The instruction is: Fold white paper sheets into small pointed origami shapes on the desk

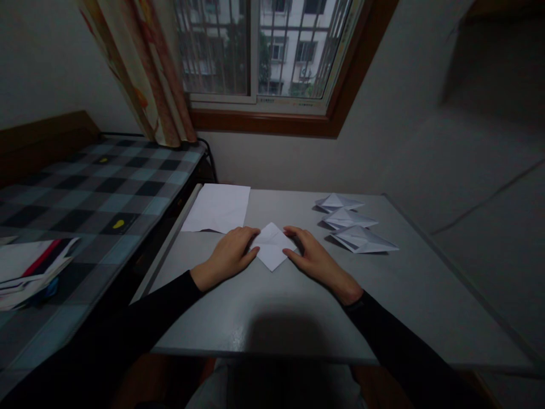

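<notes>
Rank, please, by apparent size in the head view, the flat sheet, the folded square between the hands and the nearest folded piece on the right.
1. flat sheet, clearly largest.
2. nearest folded piece and folded square: alike, the square partly covered, so unranked.

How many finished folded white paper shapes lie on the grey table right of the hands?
3, in a row right of the right hand: farthest folded white paper shape, middle one, nearest one. None seems hidden.

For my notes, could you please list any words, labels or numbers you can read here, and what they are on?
Nothing here is readable.
Window frame: a small printed strip, too small to read.
Folded paper between the left hand and right hand: blank.
Flat sheet: blank.
</notes>
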`<state>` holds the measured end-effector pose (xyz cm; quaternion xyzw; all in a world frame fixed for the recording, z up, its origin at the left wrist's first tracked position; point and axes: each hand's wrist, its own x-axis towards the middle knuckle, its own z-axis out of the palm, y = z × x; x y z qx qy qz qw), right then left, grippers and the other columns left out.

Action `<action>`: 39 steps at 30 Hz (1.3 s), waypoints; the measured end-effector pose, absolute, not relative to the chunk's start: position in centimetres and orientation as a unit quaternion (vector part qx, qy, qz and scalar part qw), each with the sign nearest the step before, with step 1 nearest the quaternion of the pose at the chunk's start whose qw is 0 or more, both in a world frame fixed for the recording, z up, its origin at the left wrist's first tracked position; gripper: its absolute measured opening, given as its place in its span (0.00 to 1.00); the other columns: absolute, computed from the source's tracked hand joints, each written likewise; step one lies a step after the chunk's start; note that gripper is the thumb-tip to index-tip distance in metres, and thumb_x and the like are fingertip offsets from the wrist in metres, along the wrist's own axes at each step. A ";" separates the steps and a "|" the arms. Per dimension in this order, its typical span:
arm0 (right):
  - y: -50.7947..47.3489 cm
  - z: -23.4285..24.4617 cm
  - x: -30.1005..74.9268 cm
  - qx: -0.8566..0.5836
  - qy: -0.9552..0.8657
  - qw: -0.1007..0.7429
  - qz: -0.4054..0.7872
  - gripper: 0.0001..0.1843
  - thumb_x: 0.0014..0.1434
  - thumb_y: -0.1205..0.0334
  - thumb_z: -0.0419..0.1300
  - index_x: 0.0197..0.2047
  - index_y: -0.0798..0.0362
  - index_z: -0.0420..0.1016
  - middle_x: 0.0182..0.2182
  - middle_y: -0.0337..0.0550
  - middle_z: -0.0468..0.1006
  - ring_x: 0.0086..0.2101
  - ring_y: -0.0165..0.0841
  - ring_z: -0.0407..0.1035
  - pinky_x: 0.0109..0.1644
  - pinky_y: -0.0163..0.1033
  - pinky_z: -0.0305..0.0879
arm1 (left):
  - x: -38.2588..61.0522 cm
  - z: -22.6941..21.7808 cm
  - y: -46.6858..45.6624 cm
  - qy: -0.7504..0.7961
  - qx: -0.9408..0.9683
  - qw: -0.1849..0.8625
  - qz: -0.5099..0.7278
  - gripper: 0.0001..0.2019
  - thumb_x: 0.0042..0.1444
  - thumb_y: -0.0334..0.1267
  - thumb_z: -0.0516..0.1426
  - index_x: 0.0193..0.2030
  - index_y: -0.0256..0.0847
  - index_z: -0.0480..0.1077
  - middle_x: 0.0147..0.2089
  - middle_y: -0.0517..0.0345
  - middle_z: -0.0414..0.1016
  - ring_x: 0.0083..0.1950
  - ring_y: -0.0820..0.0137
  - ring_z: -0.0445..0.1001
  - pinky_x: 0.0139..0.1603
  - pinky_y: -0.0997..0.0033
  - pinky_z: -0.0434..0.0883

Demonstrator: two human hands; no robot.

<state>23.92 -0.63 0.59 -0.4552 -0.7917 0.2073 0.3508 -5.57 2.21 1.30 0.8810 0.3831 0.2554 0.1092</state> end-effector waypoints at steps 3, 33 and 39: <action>-0.8 0.9 23.8 -0.452 -0.791 0.360 0.202 0.30 0.70 0.62 0.67 0.73 0.46 0.68 0.57 0.52 0.81 0.56 0.49 0.77 0.66 0.62 0.74 | -5.6 1.3 2.2 0.381 0.881 0.104 0.261 0.21 0.71 0.38 0.62 0.68 0.39 0.69 0.52 0.46 0.82 0.52 0.53 0.80 0.56 0.47 0.78; -4.0 0.4 20.9 -0.428 -0.880 0.188 0.084 0.54 0.75 0.31 0.58 0.87 0.58 0.47 0.82 0.66 0.56 0.80 0.55 0.54 0.83 0.65 0.55 | -5.5 1.3 1.0 0.226 0.956 0.134 0.127 0.46 0.77 0.56 0.55 0.88 0.35 0.38 0.88 0.33 0.45 0.89 0.49 0.48 0.87 0.43 0.54; -3.0 0.2 22.0 -0.477 -0.863 0.151 0.073 0.50 0.77 0.31 0.55 0.87 0.55 0.49 0.82 0.62 0.55 0.80 0.53 0.52 0.83 0.64 0.54 | -5.8 1.0 0.9 0.247 0.955 0.119 0.112 0.43 0.80 0.62 0.50 0.88 0.37 0.42 0.88 0.38 0.45 0.89 0.52 0.46 0.88 0.47 0.51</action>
